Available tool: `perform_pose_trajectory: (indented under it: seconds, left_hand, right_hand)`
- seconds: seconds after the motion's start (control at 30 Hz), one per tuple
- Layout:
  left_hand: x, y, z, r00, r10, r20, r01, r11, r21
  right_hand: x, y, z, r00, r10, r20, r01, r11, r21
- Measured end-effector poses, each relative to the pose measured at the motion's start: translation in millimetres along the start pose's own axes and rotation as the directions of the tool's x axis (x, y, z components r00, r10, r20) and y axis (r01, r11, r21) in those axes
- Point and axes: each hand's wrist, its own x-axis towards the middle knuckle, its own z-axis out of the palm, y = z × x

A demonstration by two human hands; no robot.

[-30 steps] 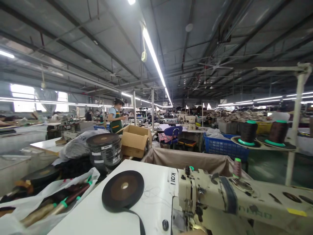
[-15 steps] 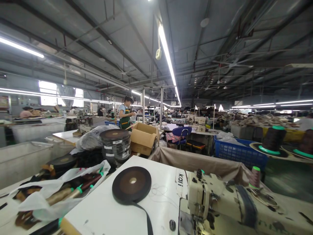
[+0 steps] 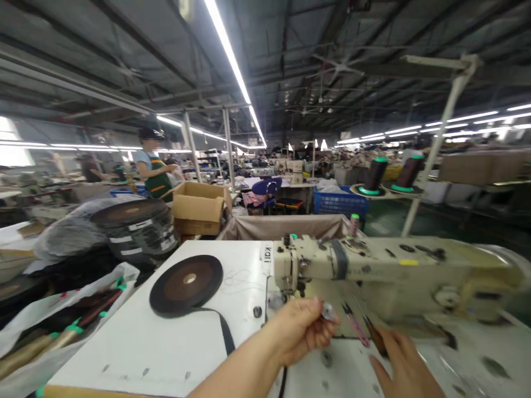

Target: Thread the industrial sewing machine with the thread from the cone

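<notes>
My left hand [image 3: 301,331] reaches in over the front of the sewing machine [image 3: 323,260] and pinches a small silvery bobbin case [image 3: 327,310] between thumb and fingers. On the machine bed lie pink-handled thread snips [image 3: 355,325] and, beside them, an awl-like tool [image 3: 376,336] with a brown handle and a thin metal shaft. My right hand [image 3: 400,362] is low over the table at the end of that handle, thumb and fingers apart. Whether its fingertips touch the handle is unclear.
A roll of dark tape [image 3: 186,284] lies on the white table [image 3: 174,348], its loose end trailing forward. A plastic bag of thread spools [image 3: 74,320] and stacked rolls [image 3: 136,229] stand left. Behind are a cardboard box [image 3: 199,207], a blue crate [image 3: 342,202] and a person [image 3: 153,168].
The view has turned right and shows more of the sewing machine. Both my hands have come into view, the left with the bobbin case in it.
</notes>
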Motion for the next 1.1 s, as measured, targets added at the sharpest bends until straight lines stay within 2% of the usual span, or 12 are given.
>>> perform_pose_trajectory:
  seconds: [0.07,0.2,0.3,0.37,0.5,0.6,0.73,1.1]
  left_hand:
    - [-2.6,2.2,-0.5,1.0,-0.029,0.01,0.03,0.998,-0.058]
    - [-3.9,0.9,-2.8,0.999,-0.05,0.002,0.05,0.995,-0.088]
    - [-4.4,-3.8,-0.7,0.999,-0.043,0.013,0.044,0.998,-0.046]
    - [-4.9,-5.8,2.0,0.999,-0.033,0.025,0.033,0.999,-0.003]
    - [-7.1,-4.3,8.0,1.0,-0.016,0.02,0.015,0.997,0.079]
    - [-9.4,-2.6,11.6,1.0,0.003,0.012,-0.004,0.995,0.104]
    - [-11.2,-3.4,14.8,0.999,0.033,0.043,-0.039,0.991,0.13]
    - [-8.6,-6.7,9.0,0.995,0.078,0.069,-0.096,0.946,0.309]
  right_hand:
    - [3.3,-24.4,-22.5,0.999,0.007,-0.052,-0.01,0.999,-0.047]
    - [22.3,-78.7,-72.4,0.987,-0.054,-0.152,0.049,0.998,-0.038]
    - [30.4,-108.8,-98.7,0.985,-0.084,-0.151,0.106,0.984,0.146]
    - [31.6,-121.9,-106.0,0.991,-0.058,-0.122,0.092,0.951,0.294]
    - [32.5,-134.9,-102.2,0.998,0.058,-0.021,-0.04,0.868,0.495]
    - [34.8,-136.2,-94.0,0.988,0.138,0.065,-0.15,0.81,0.567]
    - [36.2,-133.4,-85.3,0.969,0.218,0.118,-0.243,0.736,0.632]
    - [32.5,-130.7,-83.2,0.946,0.266,0.185,-0.32,0.671,0.669]
